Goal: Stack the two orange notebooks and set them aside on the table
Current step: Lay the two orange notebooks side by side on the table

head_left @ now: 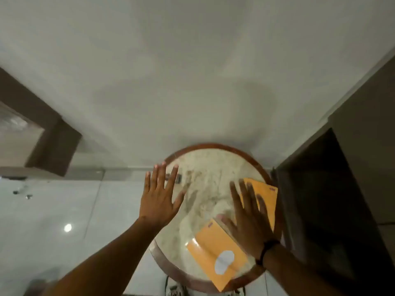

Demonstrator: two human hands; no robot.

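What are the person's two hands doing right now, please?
Left hand: open, fingers spread, holding nothing, over the round marble table.
Right hand: open, flat, between the two orange notebooks, gripping neither.

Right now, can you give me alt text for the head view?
Two orange notebooks lie unstacked on a round marble-topped table: far notebook, near notebook. The open right hand is spread above them; the open left hand hovers empty.

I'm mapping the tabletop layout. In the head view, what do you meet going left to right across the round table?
left hand → small dark object on the table → right hand → far orange notebook
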